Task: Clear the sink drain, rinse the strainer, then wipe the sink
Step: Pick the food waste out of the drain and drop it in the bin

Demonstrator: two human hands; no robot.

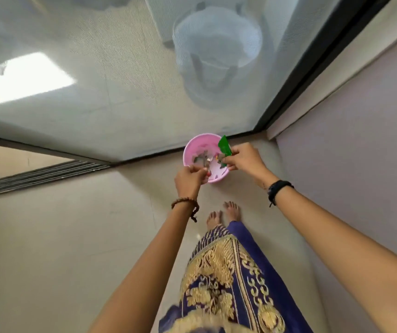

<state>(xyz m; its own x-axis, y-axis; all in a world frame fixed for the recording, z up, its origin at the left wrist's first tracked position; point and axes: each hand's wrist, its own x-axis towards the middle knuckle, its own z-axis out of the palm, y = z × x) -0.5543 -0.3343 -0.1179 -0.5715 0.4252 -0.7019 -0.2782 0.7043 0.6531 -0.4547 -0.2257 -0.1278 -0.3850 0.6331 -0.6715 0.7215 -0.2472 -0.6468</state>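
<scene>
1. fingers [198, 173] of the left hand [189, 180] curl onto the near rim of the pink bowl [193, 146], gripping it.
2. right hand [244, 156] pinches a green scrap [224, 145] over the bowl's far edge.
3. wet debris [205, 161] lies inside the bowl, held above the tiled floor [72, 236].
4. bare feet [223, 213] just below, mesh screen door [96, 80] beyond.
</scene>
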